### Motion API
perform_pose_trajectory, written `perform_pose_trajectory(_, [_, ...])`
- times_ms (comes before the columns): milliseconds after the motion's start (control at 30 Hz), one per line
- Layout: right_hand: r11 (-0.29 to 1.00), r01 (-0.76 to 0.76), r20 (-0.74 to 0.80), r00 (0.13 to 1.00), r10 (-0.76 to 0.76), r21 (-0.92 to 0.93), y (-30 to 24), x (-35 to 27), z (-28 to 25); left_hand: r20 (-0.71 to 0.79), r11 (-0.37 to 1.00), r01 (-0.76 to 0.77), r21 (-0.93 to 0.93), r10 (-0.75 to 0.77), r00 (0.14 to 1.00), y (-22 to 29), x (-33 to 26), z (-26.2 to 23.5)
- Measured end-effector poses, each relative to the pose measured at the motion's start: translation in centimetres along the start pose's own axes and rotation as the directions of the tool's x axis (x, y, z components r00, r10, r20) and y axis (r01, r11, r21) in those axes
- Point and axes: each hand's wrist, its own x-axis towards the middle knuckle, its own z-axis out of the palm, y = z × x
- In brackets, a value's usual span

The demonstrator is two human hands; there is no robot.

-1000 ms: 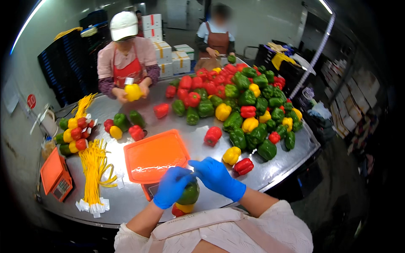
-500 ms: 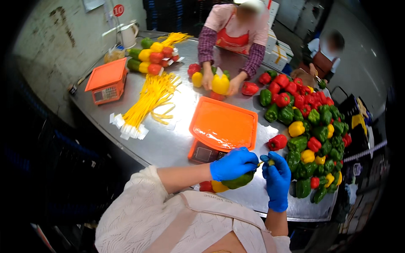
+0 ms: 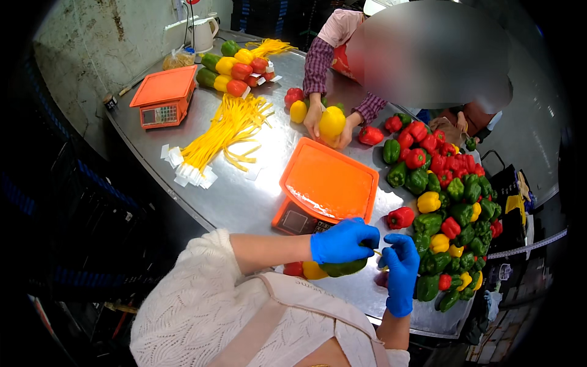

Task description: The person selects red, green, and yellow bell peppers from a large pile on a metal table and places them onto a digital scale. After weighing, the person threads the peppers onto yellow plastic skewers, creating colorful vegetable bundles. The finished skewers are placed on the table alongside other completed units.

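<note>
My left hand, in a blue glove, curls closed over a green bell pepper. Beside that pepper, a yellow bell pepper and a red one lie in a row close to my body. My right hand, also gloved in blue, has its thumb and finger pinched on a thin yellow strip that runs toward the left hand. The strip's far end is hidden by the left fingers. Just beyond my hands stands an orange-topped scale.
To the right is a heap of red, green and yellow bell peppers. Yellow strips with white ends, finished three-colour bundles and a second orange scale occupy the left. Across the metal table, a co-worker's hands hold a yellow pepper.
My view has shifted slightly. My right hand has drawn a little lower, with the strip now showing between the hands. The co-worker's yellow pepper has tilted and the co-worker leans further in.
</note>
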Motion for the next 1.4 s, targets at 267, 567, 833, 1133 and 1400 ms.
perform_pose_trajectory(267, [0.843, 0.047, -0.024, 0.999, -0.041, 0.535, 2.6, -0.2, 0.1, -0.009, 1.000, -0.018, 0.021, 0.018, 1.000, -0.9, -0.2, 0.1])
perform_pose_trajectory(567, [0.275, 0.572, 0.224, 0.652, -0.725, -0.773, 2.5, 0.8, 1.5, -0.056, 0.993, 0.018, 0.119, -0.011, 0.998, -1.2, -0.1, 0.8])
perform_pose_trajectory(833, [0.988, 0.127, 0.001, 0.992, -0.128, -0.082, -0.2, 0.3, -0.2, 0.154, 0.988, -0.145, 0.049, 0.136, 0.979, -0.7, 0.5, -0.3])
perform_pose_trajectory(1133, [0.993, -0.086, 0.098, 0.992, 0.078, 0.081, -2.0, 1.2, -0.3, 0.532, 0.721, -0.641, 0.264, 0.445, 0.720, -0.5, 1.8, -0.9])
perform_pose_trajectory(1400, [0.998, -0.054, 0.066, 0.997, 0.051, 0.040, -1.3, 1.7, -1.2, 0.649, 0.424, -0.762, 0.490, 0.407, 0.643, 1.5, 1.9, -1.6])
